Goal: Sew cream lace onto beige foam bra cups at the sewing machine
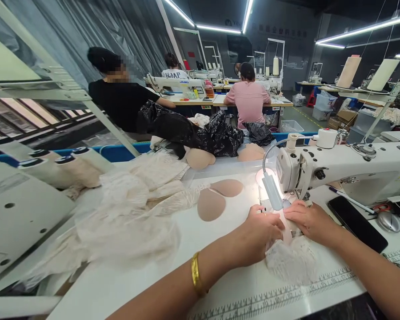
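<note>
My left hand (pixel 258 231) is closed on the near left part of a pale lace bra piece (pixel 295 260), just in front of the sewing machine's needle area. Fingers of my right hand (pixel 311 220) press together on the same piece from the right, close under the machine head. The sewing machine (pixel 346 164) is white, and a small lit lamp (pixel 272 191) on a bendy neck shines over the spot. Lace from the piece hangs toward me over the table. Two beige bra cups (pixel 211 205) lie left of my hands. The stitching point itself is hidden by lamp and fingers.
A heap of cream lace fabric (pixel 130 213) covers the table's left side. Black lace (pixel 216 138) lies beyond it. A phone (pixel 357 224) and a mouse-shaped grey object (pixel 389 221) rest at right. A ruler strip (pixel 270 302) runs along the front. Co-workers sit ahead.
</note>
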`<state>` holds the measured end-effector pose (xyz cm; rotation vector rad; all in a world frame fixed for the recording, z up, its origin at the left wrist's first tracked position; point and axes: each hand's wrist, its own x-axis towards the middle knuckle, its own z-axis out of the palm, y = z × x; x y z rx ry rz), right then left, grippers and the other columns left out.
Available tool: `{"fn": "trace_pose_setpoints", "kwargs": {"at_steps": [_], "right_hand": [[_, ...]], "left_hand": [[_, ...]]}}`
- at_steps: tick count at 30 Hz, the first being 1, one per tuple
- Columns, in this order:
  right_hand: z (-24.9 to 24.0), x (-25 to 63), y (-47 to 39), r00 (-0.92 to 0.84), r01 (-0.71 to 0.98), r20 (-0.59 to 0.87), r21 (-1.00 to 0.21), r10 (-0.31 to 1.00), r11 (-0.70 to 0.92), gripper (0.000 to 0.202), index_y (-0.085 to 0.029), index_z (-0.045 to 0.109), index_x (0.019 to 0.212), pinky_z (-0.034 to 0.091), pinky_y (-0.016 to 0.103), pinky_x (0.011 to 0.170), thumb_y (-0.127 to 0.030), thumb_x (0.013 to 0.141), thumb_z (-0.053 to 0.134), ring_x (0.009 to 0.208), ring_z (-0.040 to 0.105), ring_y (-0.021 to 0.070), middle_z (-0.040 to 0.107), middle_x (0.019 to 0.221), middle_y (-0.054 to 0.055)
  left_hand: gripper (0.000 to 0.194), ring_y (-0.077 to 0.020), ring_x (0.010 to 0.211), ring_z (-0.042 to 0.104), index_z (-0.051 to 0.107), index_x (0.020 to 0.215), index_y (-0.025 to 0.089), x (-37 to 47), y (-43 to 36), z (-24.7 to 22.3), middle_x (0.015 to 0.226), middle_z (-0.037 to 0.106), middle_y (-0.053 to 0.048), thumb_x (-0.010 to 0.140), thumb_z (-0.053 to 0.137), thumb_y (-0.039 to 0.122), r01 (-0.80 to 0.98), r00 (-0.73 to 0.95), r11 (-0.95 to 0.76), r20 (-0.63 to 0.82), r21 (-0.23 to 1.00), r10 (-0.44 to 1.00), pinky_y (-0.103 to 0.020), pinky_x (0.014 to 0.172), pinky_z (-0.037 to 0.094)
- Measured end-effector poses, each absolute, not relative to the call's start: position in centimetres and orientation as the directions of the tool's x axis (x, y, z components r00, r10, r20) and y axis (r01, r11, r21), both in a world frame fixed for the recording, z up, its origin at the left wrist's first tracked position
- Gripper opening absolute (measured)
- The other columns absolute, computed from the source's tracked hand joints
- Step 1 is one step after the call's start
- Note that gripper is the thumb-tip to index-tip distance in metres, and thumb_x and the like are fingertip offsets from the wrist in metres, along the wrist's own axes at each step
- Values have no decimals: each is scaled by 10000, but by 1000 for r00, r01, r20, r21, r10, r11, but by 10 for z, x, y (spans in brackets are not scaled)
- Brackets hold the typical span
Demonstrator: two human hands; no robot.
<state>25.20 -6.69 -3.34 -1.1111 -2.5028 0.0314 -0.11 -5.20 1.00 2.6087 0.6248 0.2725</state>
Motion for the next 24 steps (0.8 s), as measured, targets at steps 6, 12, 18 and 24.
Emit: {"fn": "trace_pose_setpoints", "kwargs": {"at_steps": [6, 12, 18, 24], "right_hand": [[-41, 254, -63, -558, 753, 361, -157, 747, 639, 368, -283, 738, 1092, 488, 329, 747, -49, 944, 495, 961, 666, 225, 771, 1050, 23], [-44, 255, -62, -543, 774, 359, -137, 759, 618, 382, -292, 734, 1103, 499, 344, 786, -40, 932, 504, 959, 675, 226, 770, 1045, 21], [-47, 256, -63, -534, 763, 368, -177, 761, 622, 381, -288, 721, 1094, 511, 376, 800, -22, 933, 499, 934, 674, 233, 763, 1048, 27], [-48, 256, -64, -521, 774, 361, -183, 774, 606, 362, -276, 717, 1077, 514, 389, 804, -17, 923, 516, 941, 665, 246, 751, 1022, 39]], "left_hand": [[346, -185, 916, 654, 751, 851, 227, 3, -49, 7, 1144, 720, -2, 728, 579, -47, 417, 859, -790, 89, 449, 504, -531, 1071, 326], [283, -167, 868, 653, 746, 843, 203, 6, -50, 3, 1146, 723, -19, 777, 570, -9, 412, 853, -783, 104, 466, 511, -515, 1083, 316], [269, -176, 872, 648, 746, 854, 205, 7, -55, 0, 1178, 715, -42, 803, 568, 10, 407, 841, -761, 118, 505, 528, -490, 1033, 316], [275, -159, 808, 635, 725, 815, 193, 5, -55, 0, 1127, 722, -26, 787, 546, -13, 378, 849, -763, 133, 525, 512, -453, 959, 321]]}}
